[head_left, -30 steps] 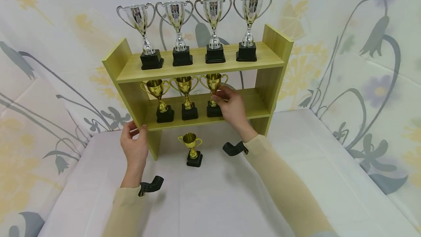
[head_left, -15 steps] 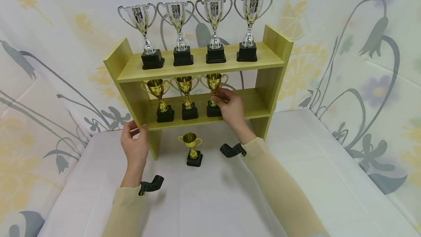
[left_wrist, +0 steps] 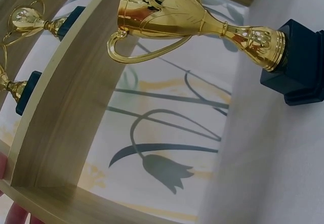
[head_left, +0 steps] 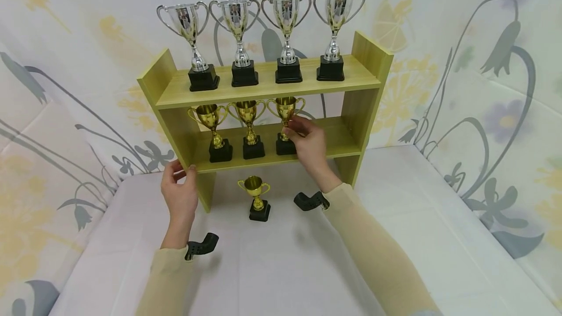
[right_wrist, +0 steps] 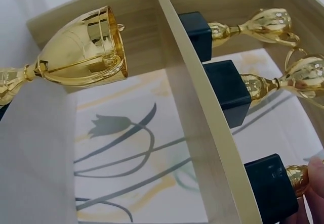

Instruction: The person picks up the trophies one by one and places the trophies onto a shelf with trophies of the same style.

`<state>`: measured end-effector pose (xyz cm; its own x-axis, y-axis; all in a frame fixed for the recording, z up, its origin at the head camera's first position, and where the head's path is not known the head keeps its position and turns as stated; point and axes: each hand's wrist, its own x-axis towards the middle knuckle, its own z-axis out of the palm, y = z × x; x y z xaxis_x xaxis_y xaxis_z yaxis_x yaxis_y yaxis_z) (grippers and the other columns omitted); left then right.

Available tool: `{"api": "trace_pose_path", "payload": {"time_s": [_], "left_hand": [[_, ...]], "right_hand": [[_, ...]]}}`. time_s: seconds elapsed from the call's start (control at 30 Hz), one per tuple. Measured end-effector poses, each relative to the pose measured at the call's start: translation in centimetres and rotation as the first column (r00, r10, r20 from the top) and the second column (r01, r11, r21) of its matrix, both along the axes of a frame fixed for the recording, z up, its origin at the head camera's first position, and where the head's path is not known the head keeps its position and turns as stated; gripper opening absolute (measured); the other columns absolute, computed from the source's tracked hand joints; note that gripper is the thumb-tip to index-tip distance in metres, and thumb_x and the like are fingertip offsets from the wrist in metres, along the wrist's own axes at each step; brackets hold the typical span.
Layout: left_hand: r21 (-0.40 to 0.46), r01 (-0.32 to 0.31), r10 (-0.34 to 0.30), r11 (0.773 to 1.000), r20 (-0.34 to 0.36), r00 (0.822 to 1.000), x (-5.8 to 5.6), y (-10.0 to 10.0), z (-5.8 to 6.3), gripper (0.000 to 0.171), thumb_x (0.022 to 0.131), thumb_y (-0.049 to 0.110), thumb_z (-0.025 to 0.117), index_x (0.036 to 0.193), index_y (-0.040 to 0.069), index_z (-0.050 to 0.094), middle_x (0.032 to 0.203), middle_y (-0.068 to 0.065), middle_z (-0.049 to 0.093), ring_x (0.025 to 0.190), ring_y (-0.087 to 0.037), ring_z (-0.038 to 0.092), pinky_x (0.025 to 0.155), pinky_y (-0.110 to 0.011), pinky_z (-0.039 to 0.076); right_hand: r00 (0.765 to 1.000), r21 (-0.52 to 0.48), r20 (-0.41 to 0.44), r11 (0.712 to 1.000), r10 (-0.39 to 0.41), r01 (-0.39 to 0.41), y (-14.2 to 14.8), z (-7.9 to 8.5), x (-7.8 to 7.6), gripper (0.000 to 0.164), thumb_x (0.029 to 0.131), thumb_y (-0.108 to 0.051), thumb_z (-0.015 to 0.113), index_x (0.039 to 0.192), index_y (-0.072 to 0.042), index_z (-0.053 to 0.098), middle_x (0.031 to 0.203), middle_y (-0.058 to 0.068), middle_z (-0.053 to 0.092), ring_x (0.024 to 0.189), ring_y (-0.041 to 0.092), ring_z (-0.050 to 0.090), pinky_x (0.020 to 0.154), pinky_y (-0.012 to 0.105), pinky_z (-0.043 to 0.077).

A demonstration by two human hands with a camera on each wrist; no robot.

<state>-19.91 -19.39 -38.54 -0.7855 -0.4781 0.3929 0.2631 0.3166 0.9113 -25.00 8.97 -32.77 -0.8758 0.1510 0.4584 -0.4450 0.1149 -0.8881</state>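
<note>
On the middle shelf stand three gold trophy cups with black bases. My right hand (head_left: 311, 144) pinches the stem of the rightmost gold trophy (head_left: 286, 106), whose base (right_wrist: 271, 187) rests on the board. My left hand (head_left: 181, 191) grips the left side of the wooden shelf (head_left: 263, 95), thumb at the front edge near the middle board. Beside that trophy are the middle gold trophy (head_left: 248, 117) and the left gold trophy (head_left: 210, 120). A smaller-looking gold trophy (head_left: 254, 188) stands upright on the table in front of the shelf, and shows large in the left wrist view.
Several silver trophies (head_left: 287, 18) with black bases line the top board. A white cloth (head_left: 281, 267) covers the table. Behind and beside the shelf hangs a flower-printed backdrop (head_left: 483, 111). Black wrist mounts (head_left: 311, 201) stick out from both sleeves.
My right forearm has shifted slightly left, while the fingers stay on the rightmost gold trophy's stem. The left hand and the trophies stand as before.
</note>
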Motion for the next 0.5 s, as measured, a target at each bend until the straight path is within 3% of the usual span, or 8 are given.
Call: {"api": "trace_pose_path", "payload": {"time_s": [0.5], "left_hand": [[-0.008,0.023,-0.023,1.0,-0.013,1.0,0.26,0.03,0.31,0.028,0.098,0.015,0.059,0.122,0.001,0.061,0.11,-0.006,0.056,0.098,-0.012,0.051,0.075,-0.019,0.049]], "right_hand": [[0.999,-0.031,-0.04,1.0,0.005,-0.007,-0.02,-0.33,0.23,0.035,0.089,-0.007,0.074,0.123,0.001,0.068,0.112,0.018,0.07,0.104,0.028,0.068,0.086,0.034,0.055]]}}
